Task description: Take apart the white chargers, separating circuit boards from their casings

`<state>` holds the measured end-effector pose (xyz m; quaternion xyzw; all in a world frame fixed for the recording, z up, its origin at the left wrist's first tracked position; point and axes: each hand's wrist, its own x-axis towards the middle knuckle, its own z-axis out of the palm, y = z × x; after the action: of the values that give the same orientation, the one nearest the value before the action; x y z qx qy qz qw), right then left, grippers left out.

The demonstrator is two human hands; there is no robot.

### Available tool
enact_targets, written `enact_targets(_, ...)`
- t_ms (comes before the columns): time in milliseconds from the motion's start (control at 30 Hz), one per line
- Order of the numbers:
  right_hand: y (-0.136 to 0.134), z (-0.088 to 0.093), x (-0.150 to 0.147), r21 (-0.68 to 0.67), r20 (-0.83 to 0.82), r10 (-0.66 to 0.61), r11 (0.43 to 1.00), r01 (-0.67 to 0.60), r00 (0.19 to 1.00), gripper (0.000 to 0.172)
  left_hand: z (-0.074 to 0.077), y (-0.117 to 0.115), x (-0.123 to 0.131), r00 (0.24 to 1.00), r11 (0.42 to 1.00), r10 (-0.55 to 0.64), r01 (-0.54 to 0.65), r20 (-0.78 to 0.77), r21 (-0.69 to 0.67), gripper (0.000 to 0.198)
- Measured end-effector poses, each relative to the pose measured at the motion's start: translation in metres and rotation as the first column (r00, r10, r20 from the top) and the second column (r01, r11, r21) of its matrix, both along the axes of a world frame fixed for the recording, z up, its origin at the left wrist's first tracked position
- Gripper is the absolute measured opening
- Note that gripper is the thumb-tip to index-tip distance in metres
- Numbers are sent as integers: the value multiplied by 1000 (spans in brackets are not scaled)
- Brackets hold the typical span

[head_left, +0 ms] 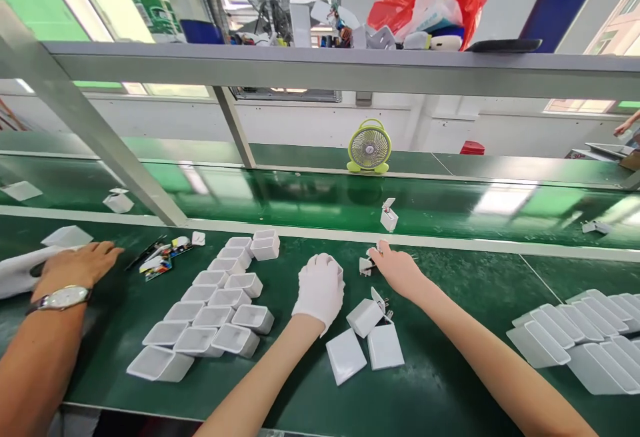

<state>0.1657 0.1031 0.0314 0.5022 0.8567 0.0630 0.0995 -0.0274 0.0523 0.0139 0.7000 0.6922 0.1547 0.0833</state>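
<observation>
My left hand [320, 290], in a white glove, is closed with its knuckles up above the green table. What its fingers hold, if anything, is hidden. My bare right hand [397, 269] reaches in from the right, its thumb and forefinger pinched on a small white piece [372, 250]. Beside those fingertips lies a small white plug part [366, 266] with metal bits. Between my forearms are a white charger block [365, 318] with a raised flap and prongs, a white block [385, 347] and a flat white square one [346, 356].
Rows of open white cases [213, 317] stand left, more white cases [583, 337] right. Another person's watch-wearing hand [75, 267] is at far left near small tools [160, 257]. Behind, a green belt [310, 200] bears a white charger [389, 216]; a green fan [369, 147] stands beyond.
</observation>
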Motion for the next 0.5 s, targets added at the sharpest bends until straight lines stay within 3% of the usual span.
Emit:
enact_targets(133,-19,18,14,-87,46,26,996,-22,999,45,-17,6,-7,980,998,64,-59,186,-33,76)
enact_targets(200,-16,26,18,-130,35,26,991,-22,999,43,-26,10,-16,956,994,99,-82,275,-72,86)
enact_targets(267,-5,29,17,-172,15,22,985,-19,1000,53,-33,15,-24,929,991,108,-72,354,-114,78)
enact_targets(367,14,24,5,-236,-25,36,971,-41,999,70,-38,21,-29,885,990,97,-40,455,-133,50)
enact_targets(500,23,26,-1,-245,-136,50,966,-83,989,44,-33,17,-22,805,999,31,0,592,-53,46)
